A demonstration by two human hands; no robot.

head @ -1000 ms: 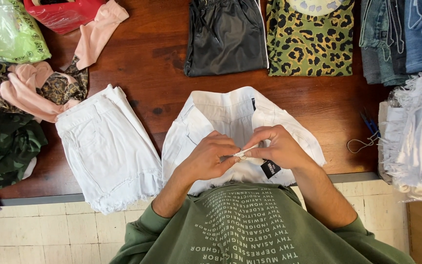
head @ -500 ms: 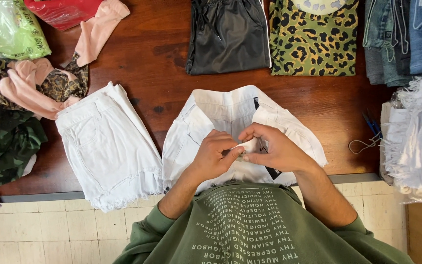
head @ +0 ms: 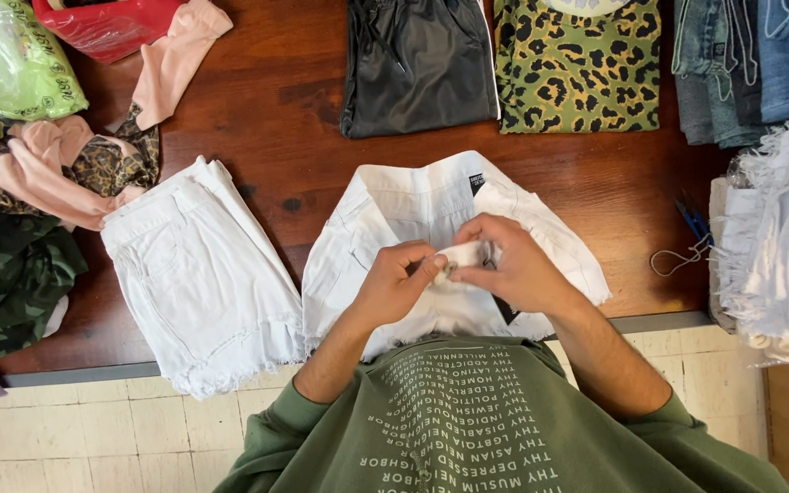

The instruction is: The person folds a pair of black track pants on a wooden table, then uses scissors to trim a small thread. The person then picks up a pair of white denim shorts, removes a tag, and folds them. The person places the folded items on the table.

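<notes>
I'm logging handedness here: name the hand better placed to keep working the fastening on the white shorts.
Probably left: the left hand pinches the waistband tip of the white denim shorts with its fingertips, while the right hand only braces it.

A single head-worn camera looks steeply down, close over the person's chest, facing the wooden bench [head: 285,100] toward 12 o'clock, with the tiled floor [head: 93,429] along the frame's 6 o'clock edge.
</notes>
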